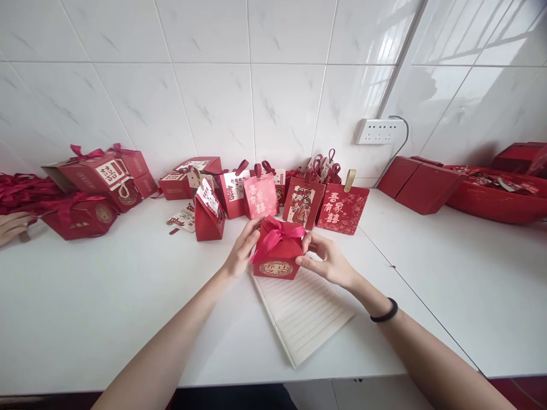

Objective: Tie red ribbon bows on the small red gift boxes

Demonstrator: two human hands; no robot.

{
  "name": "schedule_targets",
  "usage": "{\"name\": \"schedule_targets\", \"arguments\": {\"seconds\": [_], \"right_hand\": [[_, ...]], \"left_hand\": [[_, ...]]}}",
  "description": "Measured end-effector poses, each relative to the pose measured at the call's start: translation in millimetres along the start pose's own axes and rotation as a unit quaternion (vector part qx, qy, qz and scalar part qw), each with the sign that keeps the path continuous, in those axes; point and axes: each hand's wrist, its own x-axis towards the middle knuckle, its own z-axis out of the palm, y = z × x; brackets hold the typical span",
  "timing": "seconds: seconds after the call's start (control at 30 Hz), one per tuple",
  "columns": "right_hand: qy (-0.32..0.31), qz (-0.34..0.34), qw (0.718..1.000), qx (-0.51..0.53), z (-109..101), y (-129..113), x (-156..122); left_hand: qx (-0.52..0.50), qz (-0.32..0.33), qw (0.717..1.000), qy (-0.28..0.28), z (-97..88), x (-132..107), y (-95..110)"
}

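White worktop [106,307], frame centre: red ribboned box [277,250], gripped between left hand [240,250] and right hand [325,259], apparently resting on lined notepad [305,319].

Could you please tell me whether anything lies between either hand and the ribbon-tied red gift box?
Nothing visible does. The left hand rests against one side of the red gift box and the right hand grips its other side; it stands on a lined notepad.
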Motion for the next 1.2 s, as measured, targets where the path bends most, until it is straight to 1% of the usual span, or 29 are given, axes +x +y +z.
{"name": "schedule_targets", "arguments": {"seconds": [0.1, 0.2, 0.3, 0.5, 0.6, 0.7, 0.77, 0.87, 0.97, 1.03, 1.2], "right_hand": [[0.005, 0.044, 0.999, -0.001, -2, -1, 2], [0.05, 0.08, 0.995, 0.012, 0, -1, 5], [0.074, 0.075, 0.994, 0.041, 4, 0, 6], [0.077, 0.043, 0.994, 0.066, 7, -5, 2], [0.082, 0.039, 0.993, 0.075, 6, -7, 2], [0.08, 0.048, 0.993, 0.069, 6, -9, 3], [0.08, 0.05, 0.993, 0.067, 7, -10, 3], [0.074, 0.052, 0.993, 0.071, 8, -10, 3], [0.068, 0.06, 0.993, 0.071, 9, -10, 2], [0.075, 0.064, 0.993, 0.068, 9, -10, 2], [0.094, 0.068, 0.991, 0.068, 10, -11, 3]], "left_hand": [[-0.008, -0.003, 0.999, -0.034, -1.9, -1, -4], [0.001, -0.002, 0.998, -0.058, -3.2, -2, -4], [0.019, 0.012, 0.997, -0.071, -2.1, -5, -1], [0.054, 0.095, 0.992, -0.069, 1.5, -8, 3], [0.069, 0.117, 0.988, -0.072, 1.5, -10, 3], [0.071, 0.106, 0.989, -0.074, 1.3, -10, 2], [0.045, 0.096, 0.992, -0.07, 2.3, -10, 1], [0.013, 0.078, 0.996, -0.044, 6.6, -12, 1], [0.059, 0.039, 0.997, -0.01, 12.7, -14, 5], [0.085, 0.03, 0.996, 0.0, 15.6, -16, 7], [0.1, 0.043, 0.994, -0.015, 15.5, -17, 9]]}}
